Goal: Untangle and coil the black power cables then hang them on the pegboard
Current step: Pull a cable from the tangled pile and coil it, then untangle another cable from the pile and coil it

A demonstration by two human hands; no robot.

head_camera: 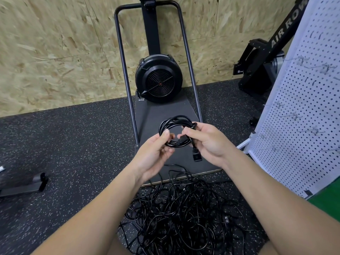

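I count two hands, one coiled cable, one loose heap, one pegboard; my left hand [156, 146] has its fingers curled round the left and lower side of the coiled cable [175, 130], thumb [165, 134] pressed on the strands from the front, so it grips the coil; my right hand [206, 139] is curled too, fingertips [185, 131] pinching the coil's right side where the strands bunch together, gripping it there; one plug end [196, 157] hangs from the coil just beneath my right hand's fingers, and a second connector lies against the coil's lower strands between the two hands, though I cannot tell exactly how it is tucked; the coil is held in the air, roughly upright and facing me, several loops thick; below the coil, on the speckled black floor [73, 144], lies the heap of tangled black cables [184, 214], too knotted for me to count single cords; behind the coil is the grey platform [165, 111] of a fan-wheel exercise machine [159, 80], standing against a chipboard wall [55, 52]; right of the coil, well apart from it, stands the white pegboard [303, 116] carrying several wire hooks [312, 130], blurred, with nothing I can see hung on them; far left of the coil a dark metal foot [24, 184] lies on the floor
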